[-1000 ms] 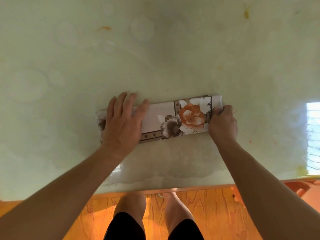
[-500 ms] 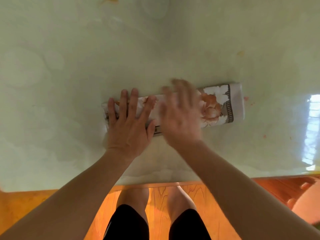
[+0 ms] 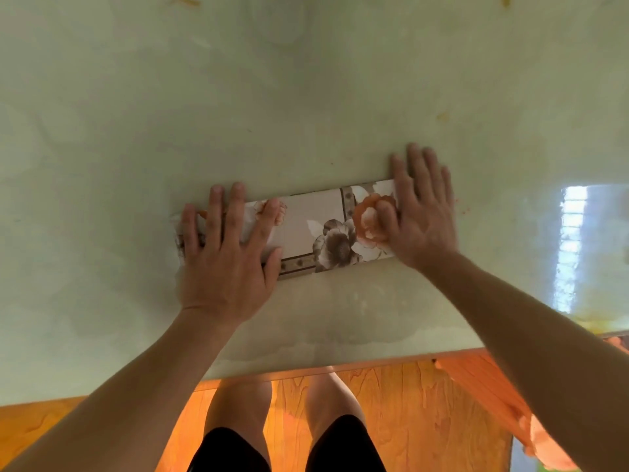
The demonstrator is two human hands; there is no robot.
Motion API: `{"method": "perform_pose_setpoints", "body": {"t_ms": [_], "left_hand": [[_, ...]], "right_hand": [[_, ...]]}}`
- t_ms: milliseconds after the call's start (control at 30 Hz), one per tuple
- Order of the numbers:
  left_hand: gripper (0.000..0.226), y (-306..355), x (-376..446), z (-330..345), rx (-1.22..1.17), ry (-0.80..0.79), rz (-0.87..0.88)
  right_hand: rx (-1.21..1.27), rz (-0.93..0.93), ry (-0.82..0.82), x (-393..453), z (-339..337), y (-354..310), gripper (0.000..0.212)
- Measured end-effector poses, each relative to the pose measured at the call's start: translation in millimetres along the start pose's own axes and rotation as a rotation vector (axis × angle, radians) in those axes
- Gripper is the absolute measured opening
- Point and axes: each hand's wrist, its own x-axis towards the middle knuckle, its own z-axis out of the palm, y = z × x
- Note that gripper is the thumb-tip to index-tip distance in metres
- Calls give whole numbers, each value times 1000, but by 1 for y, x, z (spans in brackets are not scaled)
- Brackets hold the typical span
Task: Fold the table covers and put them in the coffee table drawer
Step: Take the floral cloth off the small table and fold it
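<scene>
A folded table cover (image 3: pixel 316 229), a long narrow strip printed with orange and brown flowers, lies flat on the pale green glossy table (image 3: pixel 306 97). My left hand (image 3: pixel 224 253) presses its left end with fingers spread and straight. My right hand (image 3: pixel 422 216) lies flat over its right end, fingers straight and reaching past the far edge. Both ends of the cover are hidden under my hands. No drawer is in view.
The table's near edge (image 3: pixel 340 367) runs just above my knees. Below it are an orange wooden floor (image 3: pixel 401 403) and an orange cloth (image 3: pixel 483 386) hanging at the lower right. A bright window reflection (image 3: pixel 571 247) sits on the table's right side.
My right hand left the cover's right end, swept across the middle, and now lies flat on the right end. My left hand stayed pressing the left end.
</scene>
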Motion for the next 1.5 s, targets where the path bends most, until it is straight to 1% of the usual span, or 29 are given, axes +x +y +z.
{"method": "perform_pose_setpoints", "body": {"t_ms": [67, 167, 200, 300, 333, 500, 533, 567, 600, 700, 733, 800, 867, 900, 933, 967, 1000, 1033, 1067, 1100, 1167, 1233, 1333, 1367, 1400, 1433, 1467, 1500], "left_hand": [[66, 2, 1, -1, 2, -10, -7], [67, 0, 0, -3, 2, -33, 19], [68, -7, -3, -3, -6, -37, -5], [70, -34, -14, -4, -59, -31, -173], [71, -40, -17, -3, -69, -36, -194], [74, -34, -14, -12, -87, -114, -178], [75, -33, -15, -18, -91, -122, -205], [75, -29, -17, -25, -133, -118, -280], [74, -23, -19, -32, -228, -98, -396], [74, 3, -18, -50, -661, -64, -861], [73, 8, -14, -54, -758, -62, -977], [69, 4, -4, -56, -884, -16, -1114], [59, -12, 2, -62, -1043, -2, -1232], [50, -19, 5, -68, -1182, -34, -1261], [38, -25, 5, -74, -1328, -104, -1261], [27, -28, 5, -83, -1478, -198, -1230], [21, -30, 4, -91, -1599, -301, -1168], [22, -28, 2, -101, -1683, -396, -1105], [26, -27, -1, -107, -1720, -457, -1047], [31, -25, -4, -114, -1737, -461, -1003], [32, -16, -10, -132, -1738, -375, -907], [29, -2, -16, -156, -1675, -279, -742], [19, 27, -28, -213, -1364, -186, -346], [12, 38, -31, -235, -1281, -184, -258], [12, 47, -34, -256, -1195, -188, -182], [17, 57, -34, -278, -1118, -198, -118], [18, 67, -33, -298, -1047, -218, -55], [19, 76, -30, -318, -992, -234, 9]], "right_hand": [[33, 4, 38, 1, 2, 12, 71], [55, -14, 86, 2, 5, 12, 71], [56, -17, 97, 2, 6, 12, 71], [56, -23, 119, 2, 7, 14, 71], [57, -24, 128, 2, 8, 14, 71], [68, -38, 164, 3, 10, 15, 71], [68, -36, 163, 2, 9, 15, 71], [70, -35, 162, 1, 9, 15, 71], [71, -33, 166, 2, 10, 14, 71], [75, -27, 168, 3, 12, 15, 71], [75, -26, 168, 3, 12, 15, 71], [70, -24, 171, 2, 13, 17, 70], [83, -29, 176, 2, 13, 16, 70], [91, -28, 178, 2, 13, 17, 70], [100, -24, 179, 1, 13, 17, 70], [109, -21, 180, 1, 14, 17, 69], [117, -18, 180, 1, 14, 17, 69], [121, -16, 176, 1, 14, 18, 69], [125, -19, 165, 0, 13, 19, 69], [130, -25, 150, 0, 12, 19, 69], [160, -31, 93, 0, 8, 20, 68], [254, -47, 10, 0, 0, 23, 70], [497, -84, -134, 0, -34, 41, 83], [544, -130, -158, 0, -54, 49, 90], [563, -206, -177, 0, -73, 57, 97], [567, -300, -205, 0, -93, 62, 104], [555, -397, -250, -1, -110, 66, 107], [535, -493, -299, -2, -126, 69, 104]]}}
